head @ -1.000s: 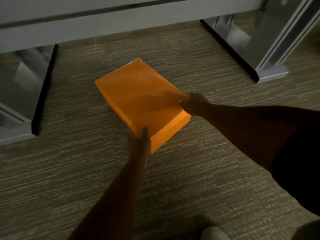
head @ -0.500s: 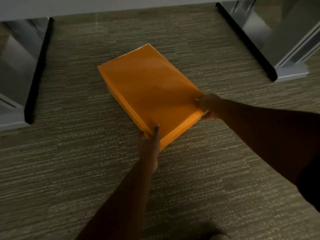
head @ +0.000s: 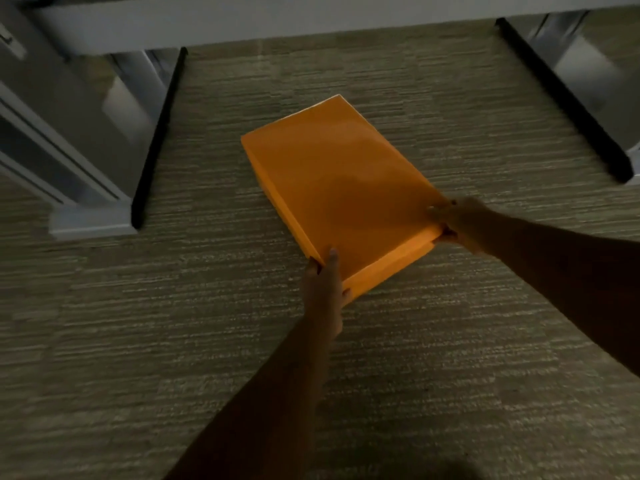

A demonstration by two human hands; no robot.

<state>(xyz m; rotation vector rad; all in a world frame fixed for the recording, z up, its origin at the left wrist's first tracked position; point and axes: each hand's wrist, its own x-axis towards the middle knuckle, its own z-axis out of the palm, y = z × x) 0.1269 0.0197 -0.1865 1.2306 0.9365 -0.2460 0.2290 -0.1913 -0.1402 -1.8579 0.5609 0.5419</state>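
Note:
An orange rectangular box [head: 339, 185] with a lid lies on the carpet under a desk. My left hand [head: 325, 289] grips its near left corner, thumb on top of the lid and fingers down the near side. My right hand [head: 460, 223] grips the near right corner, fingers on the lid's edge and thumb below it. A thin dark gap shows under the lid along the near side. The scene is dim.
Grey metal desk legs with black foot bars stand at the left [head: 104, 174] and at the right [head: 568, 98]. The pale desk edge [head: 311, 22] runs across the top. Striped carpet [head: 138, 341] covers the floor around the box.
The box and both hands have shifted right in view as my head moved. Both hands keep their hold on the near corners; the lid's near edge now looks slightly raised.

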